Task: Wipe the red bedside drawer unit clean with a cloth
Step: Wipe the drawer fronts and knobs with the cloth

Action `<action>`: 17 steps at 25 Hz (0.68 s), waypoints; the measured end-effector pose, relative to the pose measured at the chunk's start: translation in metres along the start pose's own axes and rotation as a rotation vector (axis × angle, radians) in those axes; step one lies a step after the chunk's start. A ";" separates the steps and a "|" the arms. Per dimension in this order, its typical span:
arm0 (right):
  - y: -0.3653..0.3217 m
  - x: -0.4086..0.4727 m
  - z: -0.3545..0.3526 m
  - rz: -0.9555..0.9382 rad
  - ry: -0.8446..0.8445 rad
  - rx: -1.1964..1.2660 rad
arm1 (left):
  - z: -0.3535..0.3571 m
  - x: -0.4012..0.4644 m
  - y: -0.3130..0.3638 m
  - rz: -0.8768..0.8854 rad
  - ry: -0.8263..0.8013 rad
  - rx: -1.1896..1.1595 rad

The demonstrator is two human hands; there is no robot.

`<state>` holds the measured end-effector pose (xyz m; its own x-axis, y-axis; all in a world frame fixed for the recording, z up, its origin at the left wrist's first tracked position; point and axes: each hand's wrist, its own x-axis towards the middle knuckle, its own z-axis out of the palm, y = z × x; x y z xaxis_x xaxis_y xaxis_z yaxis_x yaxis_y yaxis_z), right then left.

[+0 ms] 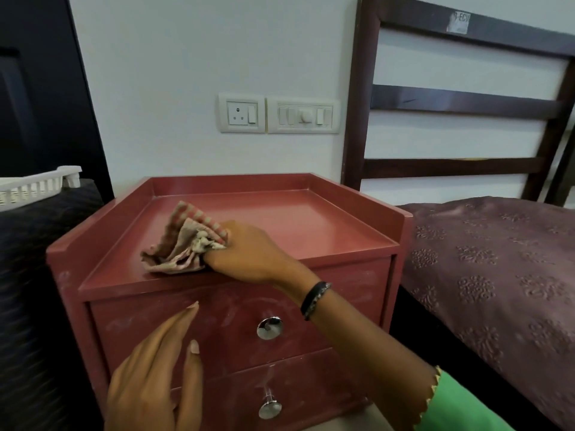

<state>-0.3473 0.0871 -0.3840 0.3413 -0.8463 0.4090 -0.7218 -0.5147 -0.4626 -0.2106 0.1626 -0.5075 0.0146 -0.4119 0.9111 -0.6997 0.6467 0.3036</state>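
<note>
The right hand (245, 253) grips the bunched cloth (183, 241), pressing it on the red drawer unit (280, 222) top, near its front-left corner. The left hand (155, 365) hovers open before the upper drawer. Loose folds could trail, likely missing dust along the raised rim.

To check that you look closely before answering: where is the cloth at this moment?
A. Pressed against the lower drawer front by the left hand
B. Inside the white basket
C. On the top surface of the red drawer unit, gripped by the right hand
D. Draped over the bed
C: the right hand grips the bunched cloth on the top of the red drawer unit, while the left hand holds nothing.
</note>
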 end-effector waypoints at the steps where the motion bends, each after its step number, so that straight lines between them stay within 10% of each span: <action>1: -0.001 -0.003 0.002 -0.061 0.014 -0.027 | 0.000 -0.002 -0.002 -0.047 -0.027 -0.006; 8: 0.044 -0.054 -0.002 -0.361 0.223 -0.256 | -0.008 -0.013 -0.009 -0.053 -0.103 0.015; 17: 0.147 -0.158 -0.030 -0.286 0.633 -0.545 | 0.017 -0.026 -0.004 -0.038 -0.276 0.027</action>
<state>-0.5253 0.1487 -0.4932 0.2718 -0.3767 0.8856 -0.9018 -0.4210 0.0977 -0.2209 0.1599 -0.5376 -0.1513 -0.5971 0.7878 -0.7209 0.6120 0.3254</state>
